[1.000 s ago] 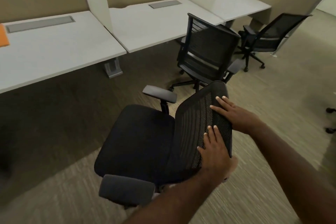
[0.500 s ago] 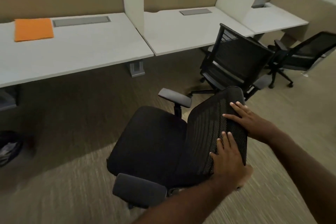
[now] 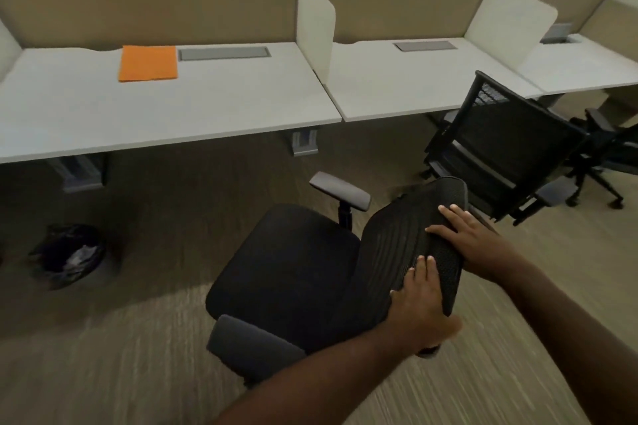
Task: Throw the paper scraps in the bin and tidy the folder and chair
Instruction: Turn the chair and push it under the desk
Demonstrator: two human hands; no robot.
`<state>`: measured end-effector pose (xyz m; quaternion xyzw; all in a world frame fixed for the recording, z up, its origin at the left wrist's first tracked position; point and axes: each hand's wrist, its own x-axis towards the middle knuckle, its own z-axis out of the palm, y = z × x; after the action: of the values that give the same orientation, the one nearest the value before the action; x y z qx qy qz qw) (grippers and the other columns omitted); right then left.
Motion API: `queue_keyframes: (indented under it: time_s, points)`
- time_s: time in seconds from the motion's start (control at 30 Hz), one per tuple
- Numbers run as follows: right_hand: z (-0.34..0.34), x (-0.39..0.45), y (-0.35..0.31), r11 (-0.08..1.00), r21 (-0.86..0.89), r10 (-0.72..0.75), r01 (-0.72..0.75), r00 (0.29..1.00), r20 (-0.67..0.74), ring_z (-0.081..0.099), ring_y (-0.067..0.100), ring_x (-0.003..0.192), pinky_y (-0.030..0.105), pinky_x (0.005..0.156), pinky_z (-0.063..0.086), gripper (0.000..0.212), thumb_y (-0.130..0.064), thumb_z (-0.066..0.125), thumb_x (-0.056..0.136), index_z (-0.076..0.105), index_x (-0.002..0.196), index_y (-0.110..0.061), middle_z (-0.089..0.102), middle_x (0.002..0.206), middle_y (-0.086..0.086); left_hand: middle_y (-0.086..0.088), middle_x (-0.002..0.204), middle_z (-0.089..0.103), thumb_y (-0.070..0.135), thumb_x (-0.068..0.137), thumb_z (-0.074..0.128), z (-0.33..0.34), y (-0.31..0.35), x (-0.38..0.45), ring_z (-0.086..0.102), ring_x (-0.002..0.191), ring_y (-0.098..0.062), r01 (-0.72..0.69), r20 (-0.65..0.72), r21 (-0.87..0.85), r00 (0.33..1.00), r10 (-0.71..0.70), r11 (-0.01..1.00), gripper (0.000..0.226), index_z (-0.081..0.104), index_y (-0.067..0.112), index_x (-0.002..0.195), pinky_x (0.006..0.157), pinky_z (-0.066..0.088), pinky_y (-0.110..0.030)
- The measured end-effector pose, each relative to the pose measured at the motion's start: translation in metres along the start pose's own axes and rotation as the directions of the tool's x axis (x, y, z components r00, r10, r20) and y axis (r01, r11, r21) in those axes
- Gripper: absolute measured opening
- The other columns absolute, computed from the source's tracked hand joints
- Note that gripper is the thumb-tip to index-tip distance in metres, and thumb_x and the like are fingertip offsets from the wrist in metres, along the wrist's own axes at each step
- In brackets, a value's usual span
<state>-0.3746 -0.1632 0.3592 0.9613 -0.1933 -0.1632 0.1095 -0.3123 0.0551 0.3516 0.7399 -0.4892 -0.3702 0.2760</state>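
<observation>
Both hands grasp the mesh back of the black chair [image 3: 297, 266], which stands on the carpet in front of the white worktop [image 3: 214, 107], apart from its edge. The left hand [image 3: 419, 307] wraps the lower side edge of the backrest, fingers laid on the mesh, thumb hidden behind it; its grip is closed on the chair. The right hand [image 3: 466, 238] presses flat on the upper part of the backrest with fingers spread, the palm side hidden, so whether it clasps the edge or only rests there cannot be told. The chair's base and wheels are hidden under the seat. An orange folder [image 3: 148, 63] lies flat on the worktop near the partition. A bin [image 3: 69, 255] with a dark liner stands on the floor under the worktop's left end; its contents are blurred. A second chair [image 3: 500, 145] stands to the right, half tucked under the next worktop.
</observation>
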Motion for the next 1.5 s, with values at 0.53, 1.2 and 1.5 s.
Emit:
queue_keyframes:
  time_s: [0.53, 1.2, 1.5]
  points:
    - [-0.055, 0.091, -0.133, 0.996, 0.087, 0.019, -0.008, 0.991, -0.129, 0.012, 0.042, 0.151, 0.052, 0.124, 0.015, 0.069, -0.041, 0.065, 0.089, 0.033, 0.15, -0.035, 0.017, 0.163, 0.02, -0.001, 0.166, 0.018, 0.045, 0.091, 0.058, -0.126, -0.119, -0.045, 0.032, 0.145, -0.025, 0.018, -0.177, 0.225, 0.984, 0.022, 0.974, 0.086, 0.01, 0.025, 0.159, 0.114, 0.038, -0.046]
    - [-0.127, 0.183, -0.286, 0.819, 0.365, -0.355, 0.443, 0.89, -0.285, 0.027, 0.01, 0.148, 0.031, 0.122, 0.007, 0.092, -0.089, 0.013, 0.083, 0.036, 0.151, -0.032, 0.041, 0.157, -0.004, -0.001, 0.153, 0.048, 0.067, 0.094, 0.005, -0.302, -0.297, -0.146, 0.037, 0.146, -0.019, 0.459, -0.64, 0.299, 0.747, -0.181, 0.837, 0.08, 0.044, 0.022, 0.148, 0.121, 0.022, -0.044]
    - [-0.143, 0.252, -0.303, 0.882, 0.438, -0.022, 0.174, 0.943, -0.331, -0.008, 0.008, 0.153, 0.042, 0.123, -0.014, 0.092, -0.082, 0.001, 0.089, 0.011, 0.158, -0.023, 0.008, 0.167, -0.004, 0.001, 0.167, -0.017, 0.072, 0.093, -0.001, -0.374, -0.342, -0.13, -0.021, 0.153, -0.013, 0.443, -0.788, 0.249, 0.61, -0.086, 0.861, 0.083, -0.008, 0.019, 0.157, 0.126, -0.007, -0.039]
